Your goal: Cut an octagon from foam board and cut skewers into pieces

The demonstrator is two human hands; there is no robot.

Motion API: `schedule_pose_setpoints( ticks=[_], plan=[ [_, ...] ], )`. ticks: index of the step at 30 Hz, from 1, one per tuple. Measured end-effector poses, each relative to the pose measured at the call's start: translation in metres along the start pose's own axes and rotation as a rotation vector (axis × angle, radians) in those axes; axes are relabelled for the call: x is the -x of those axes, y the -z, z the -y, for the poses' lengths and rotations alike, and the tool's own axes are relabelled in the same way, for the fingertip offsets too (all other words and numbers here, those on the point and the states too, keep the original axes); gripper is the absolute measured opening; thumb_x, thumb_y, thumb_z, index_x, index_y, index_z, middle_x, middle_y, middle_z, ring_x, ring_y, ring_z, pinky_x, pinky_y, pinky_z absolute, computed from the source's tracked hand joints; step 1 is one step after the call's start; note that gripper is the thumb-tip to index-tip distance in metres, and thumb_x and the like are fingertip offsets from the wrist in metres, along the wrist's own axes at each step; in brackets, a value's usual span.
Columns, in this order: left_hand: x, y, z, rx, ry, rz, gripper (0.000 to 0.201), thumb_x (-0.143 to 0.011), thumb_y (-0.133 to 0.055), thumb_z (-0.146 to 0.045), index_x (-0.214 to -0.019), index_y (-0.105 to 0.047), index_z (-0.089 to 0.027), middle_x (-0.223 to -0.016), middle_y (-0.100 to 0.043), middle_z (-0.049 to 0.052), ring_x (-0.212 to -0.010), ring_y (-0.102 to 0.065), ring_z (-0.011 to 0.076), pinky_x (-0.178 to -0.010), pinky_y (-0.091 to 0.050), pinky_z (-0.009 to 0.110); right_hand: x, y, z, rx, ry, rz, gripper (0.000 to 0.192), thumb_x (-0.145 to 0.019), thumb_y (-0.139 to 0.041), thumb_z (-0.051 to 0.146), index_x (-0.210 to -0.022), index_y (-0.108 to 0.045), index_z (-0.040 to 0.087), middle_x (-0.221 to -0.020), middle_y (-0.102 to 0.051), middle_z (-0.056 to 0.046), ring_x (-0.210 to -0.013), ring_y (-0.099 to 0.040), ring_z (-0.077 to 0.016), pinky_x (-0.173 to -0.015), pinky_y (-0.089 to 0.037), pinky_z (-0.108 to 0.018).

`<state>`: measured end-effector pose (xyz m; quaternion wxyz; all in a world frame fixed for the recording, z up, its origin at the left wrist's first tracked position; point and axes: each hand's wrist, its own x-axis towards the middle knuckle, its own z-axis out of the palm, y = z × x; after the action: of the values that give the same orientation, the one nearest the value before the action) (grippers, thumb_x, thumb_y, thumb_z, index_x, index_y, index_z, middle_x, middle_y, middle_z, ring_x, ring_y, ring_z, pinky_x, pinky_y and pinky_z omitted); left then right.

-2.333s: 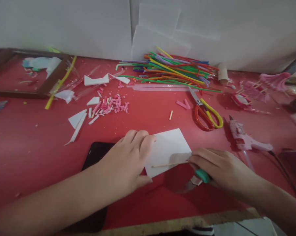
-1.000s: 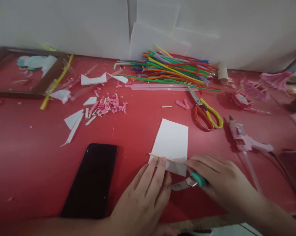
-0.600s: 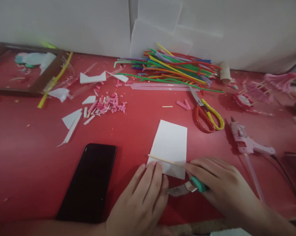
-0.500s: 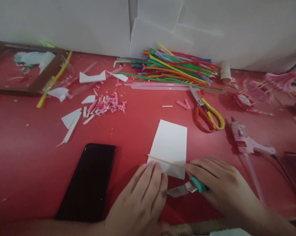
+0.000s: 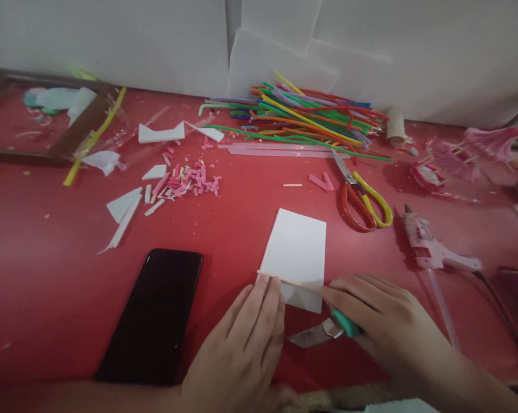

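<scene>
A white board piece (image 5: pixel 299 244) with slanted edges lies flat on the red table. Across its lower part runs a thin wooden stick (image 5: pixel 299 283). My left hand (image 5: pixel 244 341) has its fingers stretched out, their tips resting at the stick's left part and the board's lower left corner. In my right hand (image 5: pixel 383 321) is a utility knife (image 5: pixel 345 323) with a green handle, its blade pointing left over the table below the board. My right index finger reaches the stick's right end. The right palm hides the rest of the knife's handle.
Left of my hands lies a black phone (image 5: pixel 153 315). Scissors (image 5: pixel 353 198) and a pink glue gun (image 5: pixel 435 249) lie to the right. Pink and white scraps (image 5: pixel 190 182), a heap of pipe cleaners (image 5: pixel 302 117), a cardboard tube (image 5: pixel 395 125) and a brown frame (image 5: pixel 76 129) are further back.
My left hand has shifted slightly left, and a gap now shows between it and the knife's blade tip. Board, stick and right hand have hardly moved.
</scene>
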<state>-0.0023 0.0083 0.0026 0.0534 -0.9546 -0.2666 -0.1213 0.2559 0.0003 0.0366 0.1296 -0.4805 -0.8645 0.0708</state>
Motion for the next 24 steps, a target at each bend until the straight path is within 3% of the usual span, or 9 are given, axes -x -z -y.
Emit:
schedule_pose_setpoints(
  ticks=[16,24],
  plan=[
    [0.0001,-0.0019,-0.0017,0.021,0.004,-0.014,0.075,-0.095,-0.041,-0.062,-0.129,-0.059,0.001,-0.136,-0.06,0.023,-0.13,-0.05,0.0383,-0.113,-0.03,0.046,-0.0028,-0.0009,0.0003,0.036,-0.001,0.002,0.039,-0.078,-0.042,0.0,-0.103,-0.062,0.022,-0.091,-0.075,-0.004,-0.067,-0.068,-0.0218,-0.056,-0.055,-0.035],
    [-0.0007,-0.0006,-0.0011,0.025,-0.004,-0.004,0.081,-0.094,-0.039,-0.068,-0.13,-0.057,0.003,-0.136,-0.06,0.025,-0.13,-0.052,0.0389,-0.115,-0.029,0.046,0.0007,-0.0032,-0.0012,0.018,-0.032,0.025,0.042,-0.072,-0.044,0.0,-0.102,-0.063,0.023,-0.095,-0.075,-0.005,-0.069,-0.068,-0.0211,-0.058,-0.056,-0.034]
  ],
)
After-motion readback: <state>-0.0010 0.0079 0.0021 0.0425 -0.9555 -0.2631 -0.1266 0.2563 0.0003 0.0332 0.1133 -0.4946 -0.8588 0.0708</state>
